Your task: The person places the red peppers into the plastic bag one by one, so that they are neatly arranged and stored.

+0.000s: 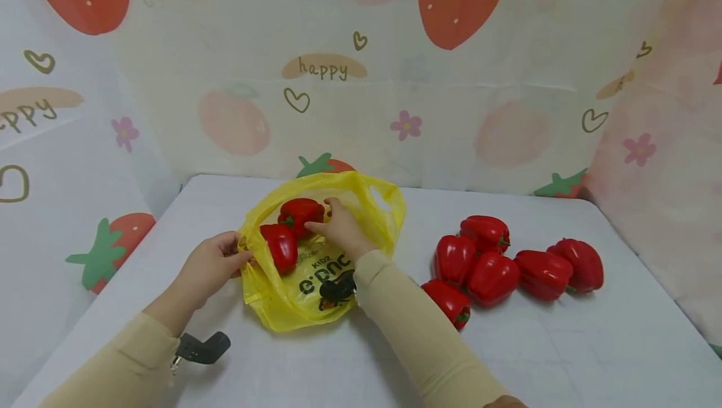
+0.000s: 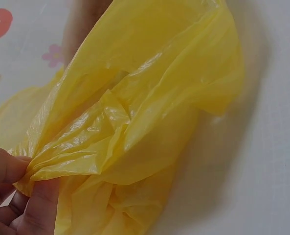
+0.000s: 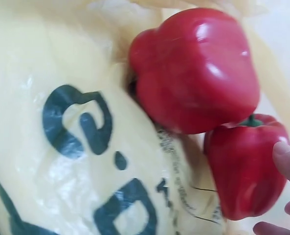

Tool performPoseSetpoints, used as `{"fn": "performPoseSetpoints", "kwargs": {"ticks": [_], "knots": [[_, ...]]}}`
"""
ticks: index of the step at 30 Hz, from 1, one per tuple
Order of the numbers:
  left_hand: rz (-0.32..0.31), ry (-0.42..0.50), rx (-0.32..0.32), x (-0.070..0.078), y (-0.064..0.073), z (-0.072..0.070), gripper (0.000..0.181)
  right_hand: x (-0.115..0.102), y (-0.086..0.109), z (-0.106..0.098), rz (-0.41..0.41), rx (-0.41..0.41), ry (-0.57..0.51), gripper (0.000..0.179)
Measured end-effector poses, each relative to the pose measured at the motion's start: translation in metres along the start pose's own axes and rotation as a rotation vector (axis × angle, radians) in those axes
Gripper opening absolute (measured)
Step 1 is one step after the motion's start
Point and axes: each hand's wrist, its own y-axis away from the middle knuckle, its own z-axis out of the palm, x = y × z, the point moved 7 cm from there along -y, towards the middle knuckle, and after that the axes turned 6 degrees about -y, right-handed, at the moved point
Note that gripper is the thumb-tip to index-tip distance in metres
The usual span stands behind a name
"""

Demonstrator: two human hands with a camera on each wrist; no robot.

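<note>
A yellow plastic bag [image 1: 271, 314] with dark lettering lies on the table, its mouth spread open. My left hand [image 1: 211, 267] pinches the left rim of the bag, and the plastic gathers in creases between thumb and fingers in the left wrist view. Two red bell peppers lie inside: a nearer pepper [image 1: 282, 248] and a farther pepper [image 1: 301, 214], side by side. Reaching into the bag, my right hand [image 1: 341, 229] is at the farther pepper. In the right wrist view its thumb [image 3: 287, 159] overlaps that pepper's side, while the other fingers are spread apart from it.
To the right of the bag, several red bell peppers [image 1: 493, 277] lie in a loose group on the white table [image 1: 592, 358]. A strawberry-patterned cloth [image 1: 361, 120] stands behind and at both sides. A black wrist camera [image 1: 203, 348] sticks out below the left sleeve.
</note>
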Motion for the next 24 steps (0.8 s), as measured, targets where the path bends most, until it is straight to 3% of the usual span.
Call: {"fn": "performPoseSetpoints", "kwargs": {"ticks": [8,14,24], "knots": [[0.011,0.006,-0.007,0.0,0.001,-0.002,0.032,-0.01,0.007,-0.01,0.044,-0.06,0.018,0.074],[0.027,0.013,-0.01,-0.001,0.0,-0.001,0.032,-0.029,0.018,-0.025,-0.01,-0.131,0.031,0.066],[0.037,0.028,-0.017,0.002,0.001,0.001,0.033,-0.057,0.045,-0.066,-0.073,-0.248,0.046,0.049]]}}
